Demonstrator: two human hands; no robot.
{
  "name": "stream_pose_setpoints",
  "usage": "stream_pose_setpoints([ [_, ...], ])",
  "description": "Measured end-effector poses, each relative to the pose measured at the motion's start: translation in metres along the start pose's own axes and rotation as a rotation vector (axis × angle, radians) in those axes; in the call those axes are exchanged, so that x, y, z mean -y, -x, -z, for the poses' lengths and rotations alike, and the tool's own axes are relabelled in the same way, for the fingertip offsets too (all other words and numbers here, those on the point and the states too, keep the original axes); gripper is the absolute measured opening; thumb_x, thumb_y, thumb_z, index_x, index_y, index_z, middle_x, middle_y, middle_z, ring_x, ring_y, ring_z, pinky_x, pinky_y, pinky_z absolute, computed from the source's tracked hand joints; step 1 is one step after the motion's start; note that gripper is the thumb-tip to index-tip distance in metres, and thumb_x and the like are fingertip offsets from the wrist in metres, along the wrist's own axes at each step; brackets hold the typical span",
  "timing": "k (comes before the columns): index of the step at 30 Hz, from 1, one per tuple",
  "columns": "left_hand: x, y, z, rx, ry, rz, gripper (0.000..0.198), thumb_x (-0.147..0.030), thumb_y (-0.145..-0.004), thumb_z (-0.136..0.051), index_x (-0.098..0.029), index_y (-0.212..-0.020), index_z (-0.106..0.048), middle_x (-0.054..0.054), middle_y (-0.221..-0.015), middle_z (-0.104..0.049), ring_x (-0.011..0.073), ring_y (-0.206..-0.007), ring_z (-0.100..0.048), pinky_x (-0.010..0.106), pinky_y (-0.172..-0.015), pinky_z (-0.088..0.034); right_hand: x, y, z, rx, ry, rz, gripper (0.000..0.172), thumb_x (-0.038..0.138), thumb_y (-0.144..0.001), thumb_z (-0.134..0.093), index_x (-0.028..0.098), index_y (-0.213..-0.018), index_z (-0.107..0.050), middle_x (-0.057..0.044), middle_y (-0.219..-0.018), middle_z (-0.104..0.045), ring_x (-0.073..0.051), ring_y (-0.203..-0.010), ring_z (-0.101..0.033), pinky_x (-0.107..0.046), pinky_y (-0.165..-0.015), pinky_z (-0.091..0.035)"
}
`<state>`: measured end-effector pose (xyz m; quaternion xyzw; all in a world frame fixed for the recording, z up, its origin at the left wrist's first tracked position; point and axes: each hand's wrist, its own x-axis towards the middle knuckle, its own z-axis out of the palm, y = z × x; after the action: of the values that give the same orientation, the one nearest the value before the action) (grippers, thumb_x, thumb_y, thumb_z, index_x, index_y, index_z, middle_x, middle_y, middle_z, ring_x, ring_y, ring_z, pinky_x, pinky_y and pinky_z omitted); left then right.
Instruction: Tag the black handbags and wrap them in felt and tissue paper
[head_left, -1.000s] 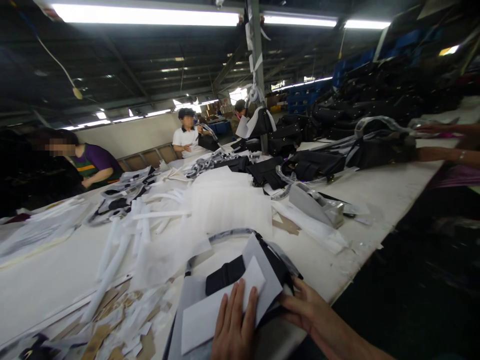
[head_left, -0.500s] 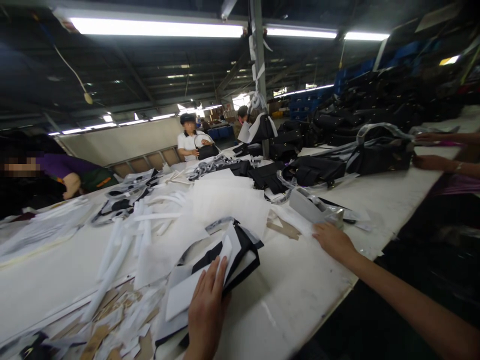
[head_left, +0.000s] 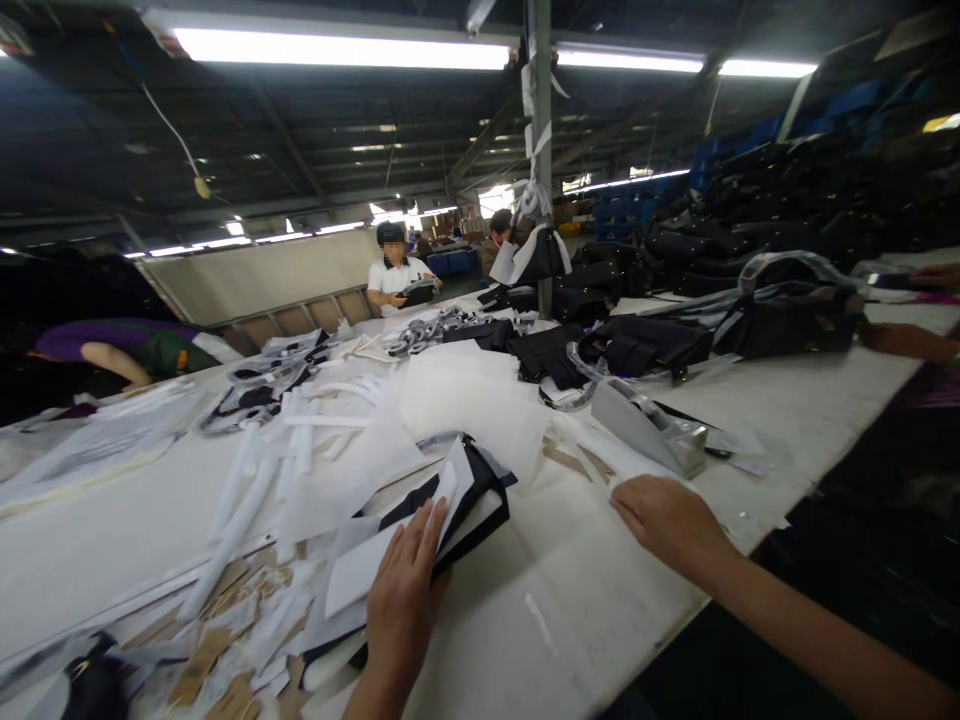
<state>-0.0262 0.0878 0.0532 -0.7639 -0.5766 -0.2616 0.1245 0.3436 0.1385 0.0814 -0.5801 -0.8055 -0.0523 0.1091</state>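
My left hand holds a black bag on the table, its fingers along a white sheet that sticks out of the bag and its thumb at the bag's side. Part of the bag is hidden under this hand. To the right, my right hand is closed in a pinch above the table, at the end of white strip-like material. What its fingertips hold is too small to make out. Just beyond it lie a white roll and a grey piece with clear plastic.
White sheets are fanned out mid-table. White tubes and brown tags lie left. Black bags line the far side by a post. A co-worker's hand is at a bag on the right; others work beyond.
My right hand has drawn back a little towards me, away from the white roll. My left hand and the bag have shifted slightly left. The view has turned a little left.
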Motion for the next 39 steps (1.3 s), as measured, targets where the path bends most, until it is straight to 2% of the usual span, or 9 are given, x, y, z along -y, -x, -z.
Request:
stream_pose_setpoints([
  [5, 0.003, -0.004, 0.008, -0.022, -0.017, 0.066, 0.088, -0.006, -0.08, -0.055, -0.03, -0.156, -0.019, 0.005, -0.15, -0.05, 0.0261, -0.132, -0.053, 0.046, -0.111, -0.044, 0.069, 0.057, -0.01, 0.228, -0.381, 0.247, 0.019, 0.036, -0.092, -0.059, 0.028, -0.086, -0.076, -0.002, -0.081, -0.076, -0.023, -0.075, -0.072, -0.032, -0.068, -0.055],
  [11, -0.003, -0.001, 0.01, -0.028, 0.027, 0.038, 0.09, -0.003, -0.078, -0.056, -0.03, -0.156, -0.019, 0.006, -0.151, -0.048, 0.025, -0.134, -0.05, 0.046, -0.114, -0.04, 0.083, 0.039, -0.071, -0.185, -0.409, 0.054, 0.054, 0.054, -0.098, -0.047, 0.017, -0.136, -0.059, -0.017, -0.135, -0.062, -0.032, -0.124, -0.059, -0.051, -0.102, -0.05],
  [15, 0.0, 0.005, 0.012, -0.064, 0.032, 0.051, 0.088, -0.004, -0.081, -0.056, -0.032, -0.156, -0.019, 0.005, -0.15, -0.049, 0.025, -0.134, -0.051, 0.047, -0.113, -0.041, 0.109, 0.044, -0.112, -0.18, -0.293, 0.193, 0.071, 0.056, -0.093, -0.057, 0.015, -0.149, -0.043, -0.02, -0.155, -0.038, -0.037, -0.144, -0.033, -0.059, -0.112, -0.037],
  [20, 0.007, 0.013, 0.026, -0.148, 0.046, 0.109, 0.085, -0.008, -0.084, -0.058, -0.03, -0.156, -0.019, 0.007, -0.147, -0.052, 0.0276, -0.132, -0.053, 0.046, -0.108, -0.046, 0.142, 0.042, -0.08, 0.194, -0.49, 0.594, 0.079, 0.06, -0.09, -0.06, 0.024, -0.155, -0.032, -0.015, -0.161, -0.028, -0.034, -0.148, -0.025, -0.057, -0.119, -0.023],
  [24, 0.009, 0.016, 0.036, -0.188, 0.049, 0.14, 0.08, -0.012, -0.086, -0.058, -0.028, -0.155, -0.021, 0.008, -0.144, -0.056, 0.0275, -0.129, -0.056, 0.044, -0.104, -0.049, 0.156, 0.002, -0.046, 0.352, -0.689, 0.731, 0.063, 0.057, -0.088, -0.064, 0.029, -0.144, -0.053, -0.008, -0.154, -0.044, -0.031, -0.144, -0.035, -0.051, -0.12, -0.021],
  [27, 0.01, 0.016, 0.039, -0.205, 0.048, 0.147, 0.077, -0.014, -0.087, -0.058, -0.028, -0.155, -0.023, 0.008, -0.142, -0.058, 0.0271, -0.126, -0.059, 0.042, -0.1, -0.052, 0.161, -0.027, -0.038, 0.285, -0.81, 0.597, 0.033, 0.047, -0.095, -0.055, 0.027, -0.11, -0.076, -0.004, -0.116, -0.074, -0.024, -0.114, -0.066, -0.036, -0.105, -0.045],
  [30, 0.012, 0.018, 0.039, -0.226, 0.046, 0.142, 0.078, -0.013, -0.085, -0.058, -0.027, -0.155, -0.024, 0.009, -0.141, -0.059, 0.0276, -0.124, -0.06, 0.042, -0.097, -0.054, 0.149, -0.051, -0.041, 0.102, -0.802, 0.267, 0.045, 0.047, -0.101, -0.039, 0.023, -0.09, -0.076, -0.004, -0.085, -0.077, -0.022, -0.081, -0.071, -0.032, -0.082, -0.054],
  [34, 0.017, 0.022, 0.037, -0.23, 0.076, 0.165, 0.08, -0.009, -0.083, -0.057, -0.027, -0.154, -0.026, 0.008, -0.142, -0.058, 0.0277, -0.126, -0.059, 0.042, -0.098, -0.053, 0.105, -0.087, -0.055, -0.156, -0.72, -0.138, 0.047, 0.046, -0.096, -0.046, 0.013, -0.127, -0.058, -0.018, -0.123, -0.065, -0.032, -0.109, -0.062, -0.048, -0.101, -0.044],
  [39, 0.023, 0.027, 0.029, -0.242, 0.093, 0.185, 0.08, -0.008, -0.082, -0.056, -0.028, -0.154, -0.028, 0.008, -0.144, -0.056, 0.0277, -0.128, -0.057, 0.043, -0.101, -0.051, 0.067, -0.117, -0.08, -0.159, -0.746, -0.397, 0.089, 0.05, -0.078, -0.067, 0.012, -0.151, -0.033, -0.022, -0.139, -0.054, -0.039, -0.129, -0.05, -0.053, -0.106, -0.04],
])
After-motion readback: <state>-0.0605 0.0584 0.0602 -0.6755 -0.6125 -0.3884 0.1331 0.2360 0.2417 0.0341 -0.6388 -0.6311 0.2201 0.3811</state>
